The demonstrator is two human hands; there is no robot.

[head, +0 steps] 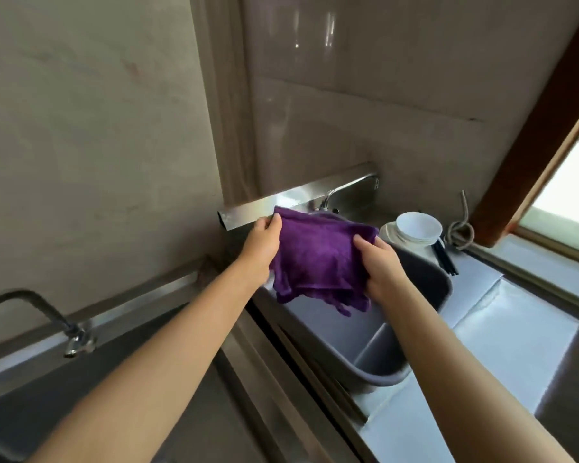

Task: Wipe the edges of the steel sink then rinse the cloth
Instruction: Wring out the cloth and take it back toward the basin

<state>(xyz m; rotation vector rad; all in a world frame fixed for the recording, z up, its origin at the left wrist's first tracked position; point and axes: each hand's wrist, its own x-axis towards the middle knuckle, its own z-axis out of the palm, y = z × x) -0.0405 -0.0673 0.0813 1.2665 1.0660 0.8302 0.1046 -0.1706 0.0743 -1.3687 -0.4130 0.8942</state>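
Cloth (318, 259) — purple, held up over the grey tub (411, 329) in the far sink; we pinch its edges with left hand (263, 243) and right hand (381, 265), fingers clenched on it.

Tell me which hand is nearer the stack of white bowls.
Right. The right hand grips the purple cloth just left of the white bowls; the left hand is across the cloth.

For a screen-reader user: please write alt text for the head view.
Both hands, left and right, hold a purple cloth above a grey basin in a steel sink. White bowls sit behind it; a tap stands at left.
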